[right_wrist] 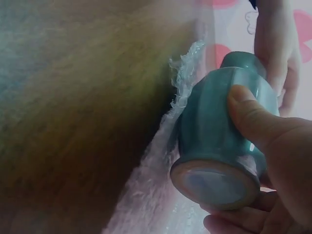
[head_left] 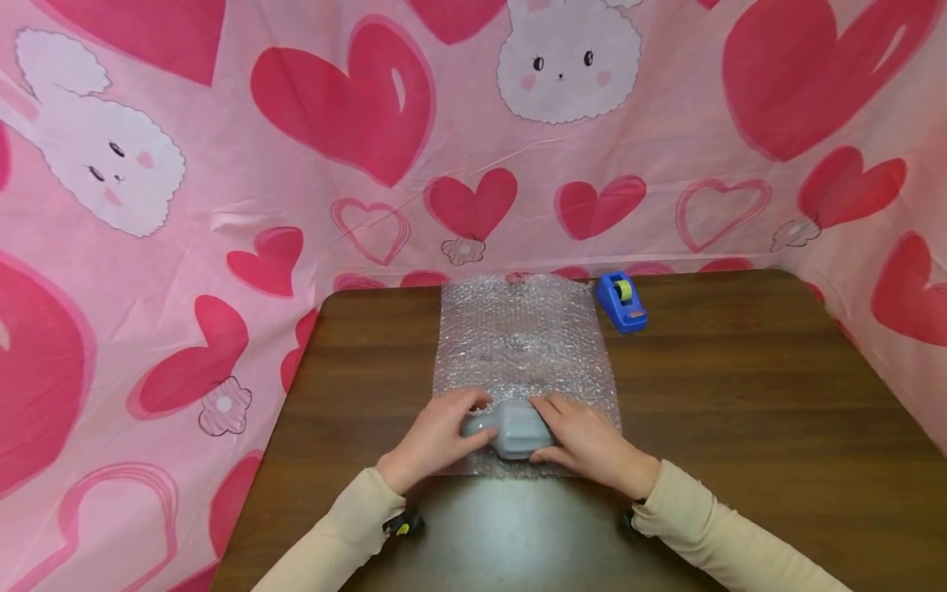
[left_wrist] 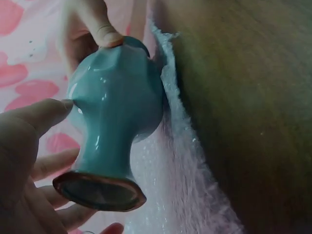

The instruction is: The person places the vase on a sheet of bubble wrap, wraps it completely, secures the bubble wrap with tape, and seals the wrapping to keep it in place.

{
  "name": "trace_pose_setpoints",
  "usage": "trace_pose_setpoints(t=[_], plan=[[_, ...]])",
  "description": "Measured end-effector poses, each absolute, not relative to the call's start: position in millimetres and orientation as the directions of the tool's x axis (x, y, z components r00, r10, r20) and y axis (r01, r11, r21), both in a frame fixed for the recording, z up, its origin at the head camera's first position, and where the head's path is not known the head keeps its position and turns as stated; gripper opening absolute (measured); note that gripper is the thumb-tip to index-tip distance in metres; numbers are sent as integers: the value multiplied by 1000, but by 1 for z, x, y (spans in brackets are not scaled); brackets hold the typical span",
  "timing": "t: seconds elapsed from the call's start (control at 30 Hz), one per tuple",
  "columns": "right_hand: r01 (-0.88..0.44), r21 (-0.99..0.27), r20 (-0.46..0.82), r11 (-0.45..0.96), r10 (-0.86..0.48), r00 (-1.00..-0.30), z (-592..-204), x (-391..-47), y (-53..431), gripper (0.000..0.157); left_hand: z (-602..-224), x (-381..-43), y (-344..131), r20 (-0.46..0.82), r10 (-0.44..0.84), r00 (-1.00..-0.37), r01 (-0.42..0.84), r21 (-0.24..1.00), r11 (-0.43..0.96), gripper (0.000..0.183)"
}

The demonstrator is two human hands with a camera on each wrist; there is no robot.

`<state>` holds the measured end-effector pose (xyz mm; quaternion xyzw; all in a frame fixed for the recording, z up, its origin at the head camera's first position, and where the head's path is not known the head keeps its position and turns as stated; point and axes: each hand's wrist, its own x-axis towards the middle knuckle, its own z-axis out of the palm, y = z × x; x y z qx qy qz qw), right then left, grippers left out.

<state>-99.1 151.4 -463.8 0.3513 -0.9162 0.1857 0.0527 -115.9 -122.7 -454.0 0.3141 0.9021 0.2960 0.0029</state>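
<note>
A glazed blue-green vase lies on its side near the front end of a sheet of bubble wrap. Its brown-rimmed mouth points left, and its round foot points right. My left hand is around the neck, thumb tip at the vase's body and fingers on the far side. At the other end, my right hand grips the vase near its foot. The right thumb presses along the faceted side while the fingers curl beneath.
A blue tape dispenser with a yellow-green roll stands just right of the bubble wrap's far end. Everything rests on a dark brown wooden table. Pink cloth printed with hearts and rabbits hangs behind and along both sides.
</note>
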Motion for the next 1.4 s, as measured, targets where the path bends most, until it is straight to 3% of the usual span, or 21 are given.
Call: trace_pose_setpoints(t=[0.23, 0.33, 0.47, 0.6, 1.0, 1.1, 1.27, 1.33, 1.4], plan=[[-639, -313, 218, 703, -601, -769, -466, -100, 150, 76, -455, -107, -111, 191, 680, -708, 704, 276, 655, 73], [-626, -317, 199, 712, -596, -778, -464, -101, 149, 77, -457, -103, -103, 169, 709, -685, 728, 104, 678, 92], [-605, -316, 169, 731, -584, -794, -462, -102, 149, 77, -462, -96, -93, 161, 713, -683, 710, -84, 699, 115], [-590, -328, 146, 738, -577, -804, -462, -103, 149, 76, -467, -93, -85, 164, 693, -702, 675, -160, 721, 127], [-580, -371, 122, 726, -581, -805, -463, -104, 148, 79, -475, -94, -79, 173, 662, -729, 636, -186, 749, 117], [-621, -326, 152, 713, -609, -778, -463, -102, 147, 91, -474, -95, -80, 181, 668, -722, 643, -182, 744, 114], [-672, -211, 130, 710, -661, -739, -467, -95, 146, 129, -472, -97, -80, 193, 673, -714, 651, -172, 739, 107], [-678, -175, 125, 714, -666, -735, -469, -94, 146, 134, -471, -98, -80, 196, 676, -711, 652, -176, 737, 102], [-680, -155, 145, 717, -664, -733, -471, -94, 145, 127, -470, -99, -80, 200, 676, -709, 653, -177, 737, 98]])
